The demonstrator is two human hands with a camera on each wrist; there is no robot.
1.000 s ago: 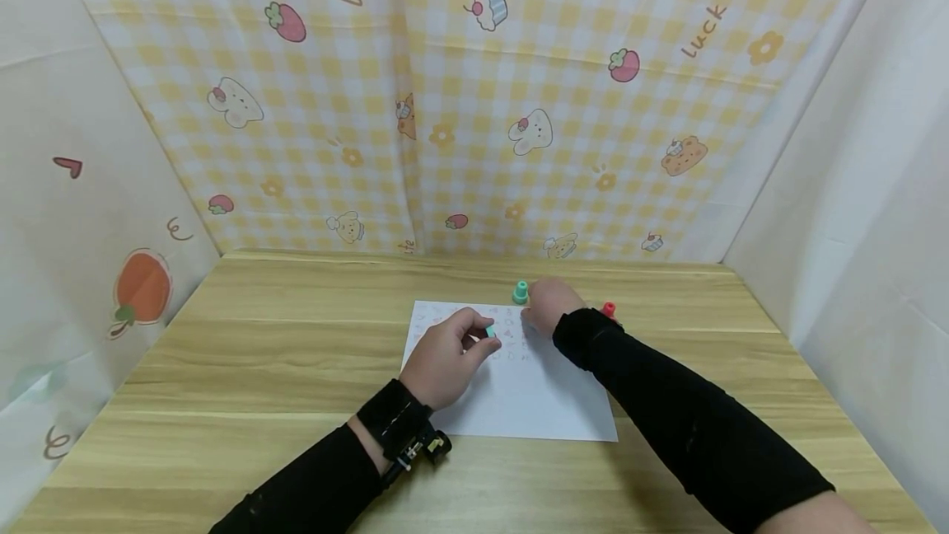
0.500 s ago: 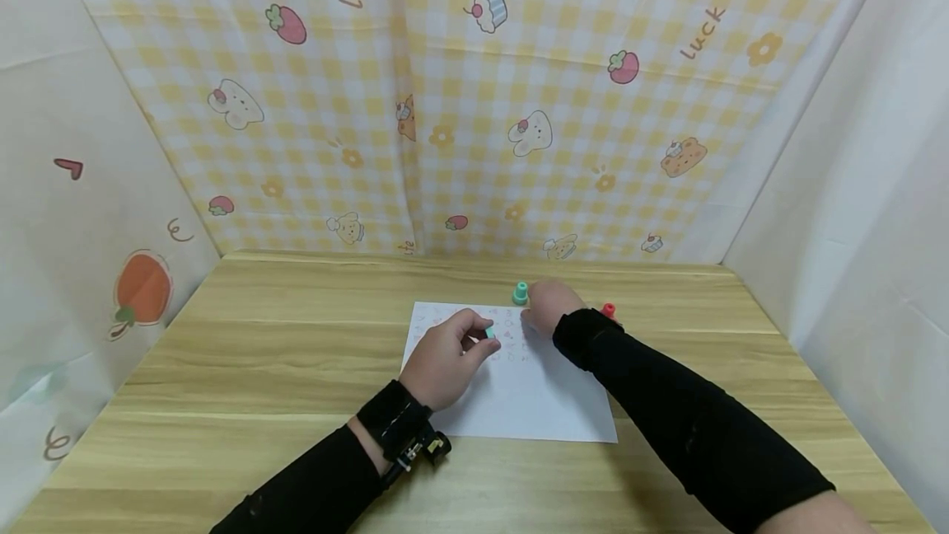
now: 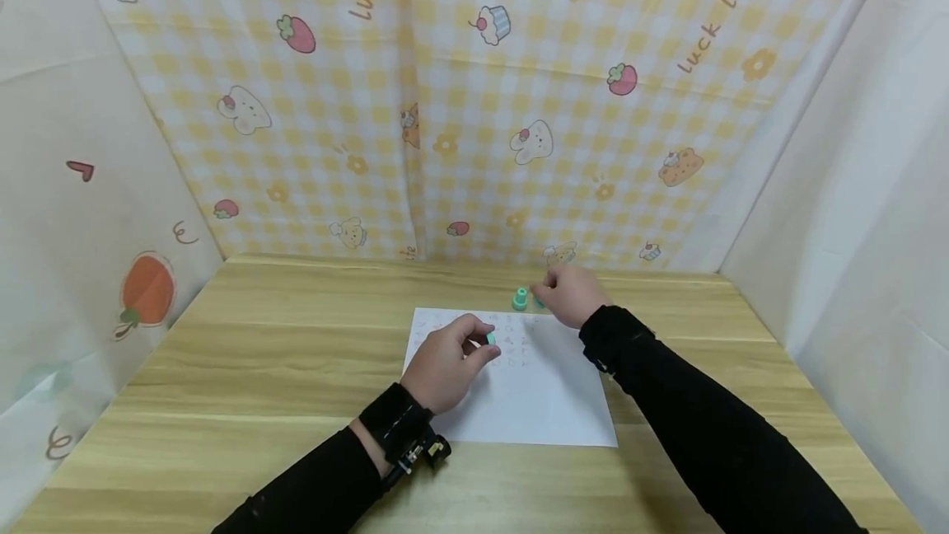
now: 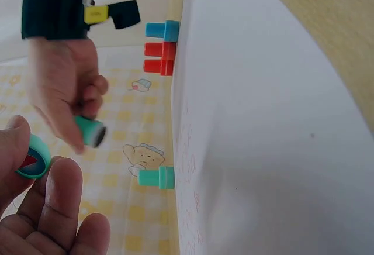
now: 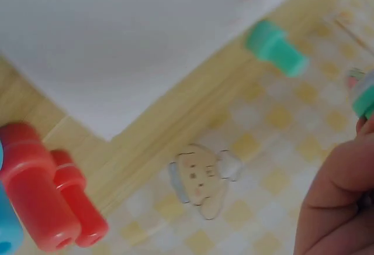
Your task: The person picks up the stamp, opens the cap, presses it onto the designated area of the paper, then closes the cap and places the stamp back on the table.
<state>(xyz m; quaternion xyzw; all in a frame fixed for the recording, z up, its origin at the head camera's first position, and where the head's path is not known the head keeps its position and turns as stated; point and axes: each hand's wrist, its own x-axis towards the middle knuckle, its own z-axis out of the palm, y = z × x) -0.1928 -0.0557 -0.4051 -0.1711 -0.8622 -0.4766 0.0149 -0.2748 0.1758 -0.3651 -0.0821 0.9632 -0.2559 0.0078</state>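
Observation:
My left hand hovers over the white paper and pinches a small green cap between thumb and fingertips. A dark round face with a red patch shows inside that cap in the left wrist view. Past the paper's far edge, my right hand grips a green stamp, raised and tilted, its dark end showing. Close beside it another green stamp stands upright on the table. Rows of small faint printed marks run across the far part of the paper, partly hidden by my left hand.
Two red stamps and a blue stamp stand near the paper's far right corner; my right arm hides them in the head view. A checked yellow cloth hangs behind the wooden table.
My right hand has risen off the paper and drawn back beyond its far edge with the green stamp. My left hand stays put with the cap. The head view has tilted slightly upward.

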